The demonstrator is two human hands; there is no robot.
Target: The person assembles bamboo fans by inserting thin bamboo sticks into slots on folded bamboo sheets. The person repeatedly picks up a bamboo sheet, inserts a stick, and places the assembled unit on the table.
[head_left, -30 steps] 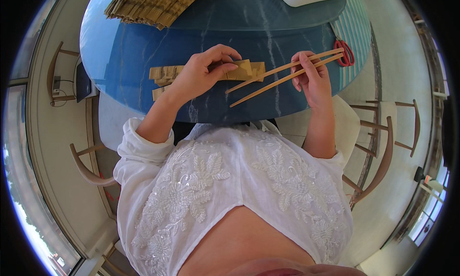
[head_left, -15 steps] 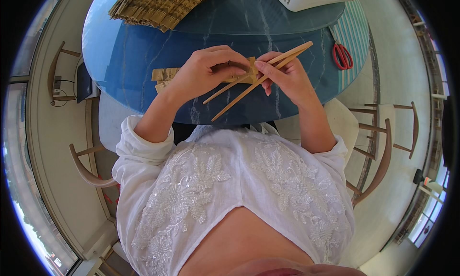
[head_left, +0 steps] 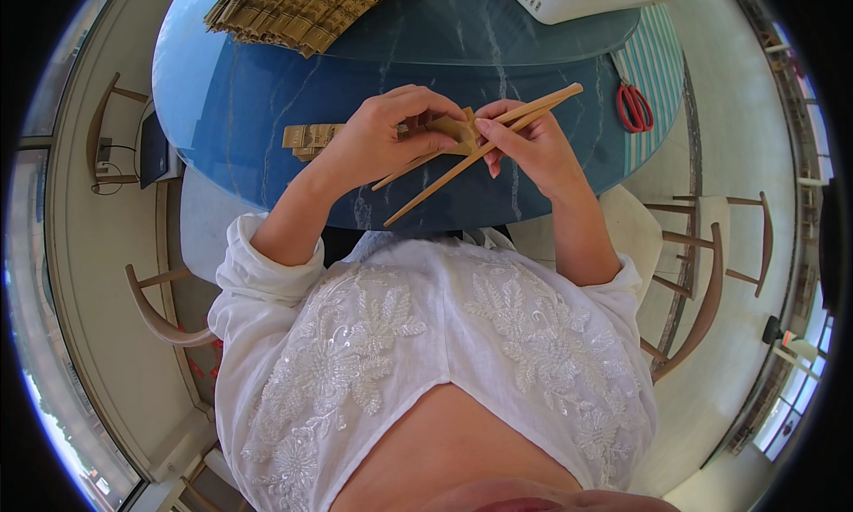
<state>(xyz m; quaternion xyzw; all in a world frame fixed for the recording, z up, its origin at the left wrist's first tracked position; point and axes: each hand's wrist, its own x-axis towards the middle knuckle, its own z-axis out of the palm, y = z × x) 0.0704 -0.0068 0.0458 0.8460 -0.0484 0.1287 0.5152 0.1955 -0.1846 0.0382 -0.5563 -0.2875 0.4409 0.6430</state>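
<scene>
Over the near part of the blue table, my left hand (head_left: 395, 137) has its thumb and fingers curled round a brown paper sleeve (head_left: 468, 127), whose mouth gapes to the right. A pair of wooden chopsticks (head_left: 426, 193) slants from lower left to upper right, pinched by my right hand (head_left: 533, 148). The right thumb and fingertips also meet the sleeve's edge. One stick runs partly behind the sleeve and left fingers, so I cannot tell whether it is inside. More folded brown printed paper (head_left: 311, 137) lies left of my left wrist, partly covered by it.
A fanned stack of brown printed paper sleeves (head_left: 302, 13) lies at the far left of the marbled table (head_left: 267, 95). A white perforated basket (head_left: 569, 4) stands far right. Red-handled scissors (head_left: 634, 108) rest on a striped mat (head_left: 659, 77). Wooden chairs (head_left: 706, 299) surround the table.
The sleeve's mouth has spread wider between my hands. The chopsticks have shifted slightly down and left at their lower ends. The folded paper by my left wrist shows less.
</scene>
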